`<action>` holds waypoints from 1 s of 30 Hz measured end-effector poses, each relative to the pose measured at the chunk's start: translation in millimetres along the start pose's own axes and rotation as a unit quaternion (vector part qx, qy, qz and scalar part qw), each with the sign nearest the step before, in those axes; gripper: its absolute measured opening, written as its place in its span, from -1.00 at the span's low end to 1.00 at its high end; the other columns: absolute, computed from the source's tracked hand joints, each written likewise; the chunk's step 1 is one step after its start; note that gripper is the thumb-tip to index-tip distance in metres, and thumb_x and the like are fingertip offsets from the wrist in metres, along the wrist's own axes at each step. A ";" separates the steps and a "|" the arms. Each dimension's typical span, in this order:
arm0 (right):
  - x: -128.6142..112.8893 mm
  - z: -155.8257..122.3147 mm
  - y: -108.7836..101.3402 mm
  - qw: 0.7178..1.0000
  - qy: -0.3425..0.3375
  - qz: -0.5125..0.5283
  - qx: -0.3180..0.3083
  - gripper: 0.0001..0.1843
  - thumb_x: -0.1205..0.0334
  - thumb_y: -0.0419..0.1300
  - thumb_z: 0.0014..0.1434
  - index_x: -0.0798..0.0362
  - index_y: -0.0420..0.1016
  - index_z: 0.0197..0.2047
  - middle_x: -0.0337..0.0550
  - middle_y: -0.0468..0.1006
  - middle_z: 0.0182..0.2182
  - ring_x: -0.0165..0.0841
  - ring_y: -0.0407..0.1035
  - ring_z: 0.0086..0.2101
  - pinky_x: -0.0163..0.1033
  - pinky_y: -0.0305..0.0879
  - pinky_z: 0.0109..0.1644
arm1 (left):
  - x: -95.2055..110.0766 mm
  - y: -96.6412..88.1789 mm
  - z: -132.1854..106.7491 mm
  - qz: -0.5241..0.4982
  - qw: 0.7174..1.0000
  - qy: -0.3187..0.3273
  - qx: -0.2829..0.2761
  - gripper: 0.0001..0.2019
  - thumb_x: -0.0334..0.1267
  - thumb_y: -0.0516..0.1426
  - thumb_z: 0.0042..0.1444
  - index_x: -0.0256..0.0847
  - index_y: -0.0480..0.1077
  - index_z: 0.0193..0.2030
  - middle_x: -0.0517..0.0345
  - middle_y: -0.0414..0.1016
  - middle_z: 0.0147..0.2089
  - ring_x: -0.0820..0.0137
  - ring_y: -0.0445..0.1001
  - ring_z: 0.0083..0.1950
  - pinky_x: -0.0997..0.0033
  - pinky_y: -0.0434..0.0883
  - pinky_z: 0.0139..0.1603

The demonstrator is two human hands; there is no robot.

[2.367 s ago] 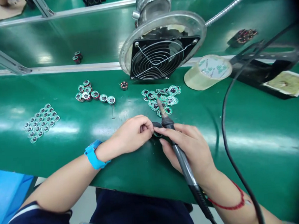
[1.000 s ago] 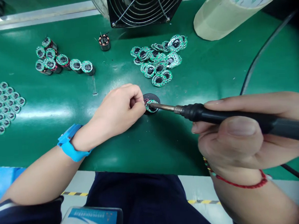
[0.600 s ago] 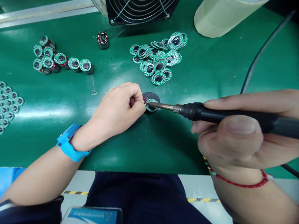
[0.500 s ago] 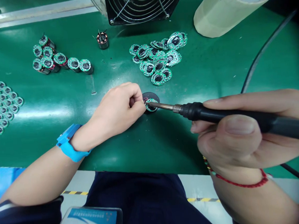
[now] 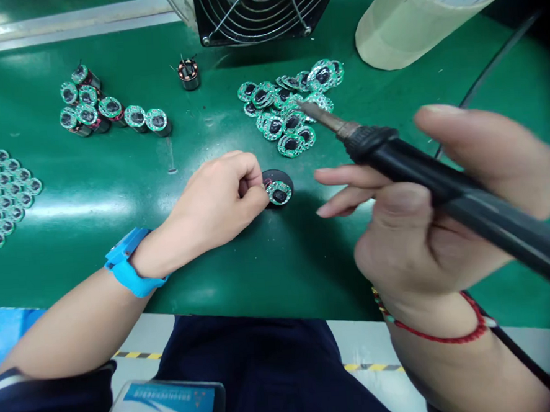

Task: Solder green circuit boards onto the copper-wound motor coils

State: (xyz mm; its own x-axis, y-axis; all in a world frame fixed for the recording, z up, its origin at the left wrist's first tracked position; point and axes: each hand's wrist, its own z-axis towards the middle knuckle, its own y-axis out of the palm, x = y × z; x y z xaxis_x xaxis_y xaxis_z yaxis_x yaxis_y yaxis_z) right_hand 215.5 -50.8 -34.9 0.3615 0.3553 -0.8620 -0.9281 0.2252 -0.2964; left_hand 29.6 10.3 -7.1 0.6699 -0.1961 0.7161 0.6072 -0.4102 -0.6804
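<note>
My left hand (image 5: pixel 221 200), with a blue wristband, is curled into a pinch right beside a small round green circuit board (image 5: pixel 279 191) that sits on a black holder on the green table (image 5: pixel 116 197). What the fingertips pinch is too small to make out. My right hand (image 5: pixel 425 221) grips a black soldering iron (image 5: pixel 441 177). Its metal tip is lifted off the board and points up-left over a pile of round green boards (image 5: pixel 292 105). Two fingers of that hand stretch toward the small board.
A row of assembled cylinder parts (image 5: pixel 106 110) lies at the upper left, flat green discs (image 5: pixel 4 188) at the far left. One bare coil part (image 5: pixel 189 73) stands before the fan (image 5: pixel 263 8). A tape roll (image 5: pixel 412 17) lies at the upper right.
The soldering iron's tip left the small board and swung up and away to the right. My right hand tilted and its fingers opened toward the board. My left hand stayed put.
</note>
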 end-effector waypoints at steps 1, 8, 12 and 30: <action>-0.4 2.8 3.6 1.000 -0.012 -0.003 0.002 -0.62 0.21 0.10 0.32 -0.26 0.31 0.18 -0.22 0.46 0.02 -0.36 0.57 -0.20 -0.29 0.53 -0.38 | -0.2 0.2 0.0 0.000 1.000 0.001 0.000 -0.87 -0.49 0.07 -0.01 -0.25 0.29 -0.52 0.24 0.31 -0.49 0.52 0.22 -0.44 0.42 0.11 -0.41; 1.4 9.0 14.9 0.973 -0.070 -0.161 -0.151 -0.50 0.27 0.27 0.16 -0.05 0.27 0.15 -0.12 0.58 -0.11 -0.23 0.50 -0.15 -0.05 0.50 -0.11 | -0.2 1.3 0.3 -0.001 1.000 0.015 0.001 -0.87 -0.51 0.06 -0.02 -0.26 0.28 -0.51 0.26 0.28 -0.49 0.53 0.21 -0.44 0.43 0.12 -0.40; -0.5 7.7 18.3 0.964 -0.087 -0.201 -0.153 -0.59 0.31 0.20 0.20 -0.03 0.25 0.11 -0.14 0.58 -0.15 -0.25 0.49 -0.21 -0.10 0.47 -0.18 | -5.0 -0.9 0.2 -0.020 0.999 0.037 -0.001 -0.86 -0.53 0.06 -0.01 -0.26 0.28 -0.51 0.27 0.27 -0.49 0.54 0.21 -0.43 0.45 0.14 -0.39; 7.4 4.1 9.5 0.992 -0.029 -0.069 -0.100 -0.60 0.31 0.24 0.13 -0.11 0.28 0.03 -0.14 0.53 -0.10 -0.27 0.53 -0.18 -0.07 0.52 -0.13 | -18.0 2.0 12.3 -0.013 0.984 0.173 -0.044 -0.94 -0.37 0.13 0.10 -0.28 0.38 -0.26 0.13 0.40 -0.26 0.43 0.35 -0.25 0.43 0.29 -0.22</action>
State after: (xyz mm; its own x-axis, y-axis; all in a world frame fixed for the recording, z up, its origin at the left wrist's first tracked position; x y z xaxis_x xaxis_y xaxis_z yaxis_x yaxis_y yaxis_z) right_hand 209.8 -42.3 -42.4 0.4847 0.3871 -0.7844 -0.8668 0.0926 -0.4899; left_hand 24.0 23.9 -23.3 0.4597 -0.4696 0.7538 0.5730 -0.4917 -0.6557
